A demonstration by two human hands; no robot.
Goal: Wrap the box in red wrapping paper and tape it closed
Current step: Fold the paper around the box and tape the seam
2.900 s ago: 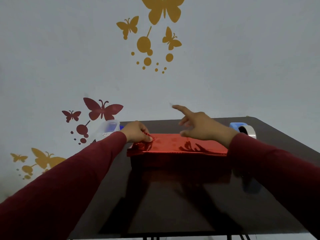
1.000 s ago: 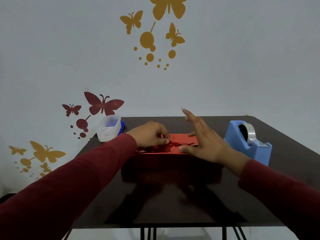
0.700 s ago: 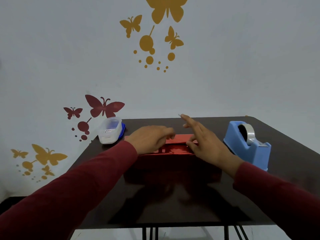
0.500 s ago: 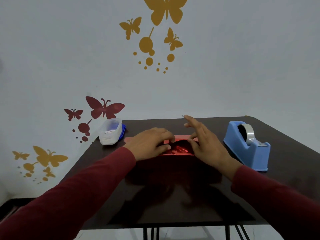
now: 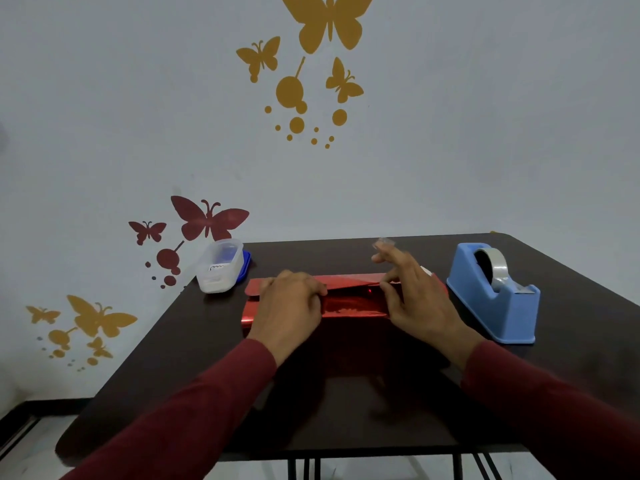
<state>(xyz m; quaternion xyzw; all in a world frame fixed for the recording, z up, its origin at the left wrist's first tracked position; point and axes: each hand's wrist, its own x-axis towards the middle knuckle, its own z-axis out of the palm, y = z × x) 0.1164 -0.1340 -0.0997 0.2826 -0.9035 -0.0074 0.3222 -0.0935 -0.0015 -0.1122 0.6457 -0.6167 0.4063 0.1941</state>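
**Seam held, tape strip ready on a fingertip**

Head view: the box in red wrapping paper (image 5: pixel 346 299) lies toward the far edge of the tabletop (image 5: pixel 346 393), between a clear plastic container (image 5: pixel 220 266) at the far left corner and a blue tape dispenser (image 5: pixel 493 292) near the right edge. The left hand (image 5: pixel 289 308) presses the overlapped flaps with fingers curled over the seam. The right hand (image 5: pixel 412 299) rests beside it, fingers spread, a tape strip (image 5: pixel 384 242) stuck to a raised fingertip. Next, I judge, comes laying that strip across the seam without letting the flaps slip. Since half a second ago, more of the seam shows between the hands.
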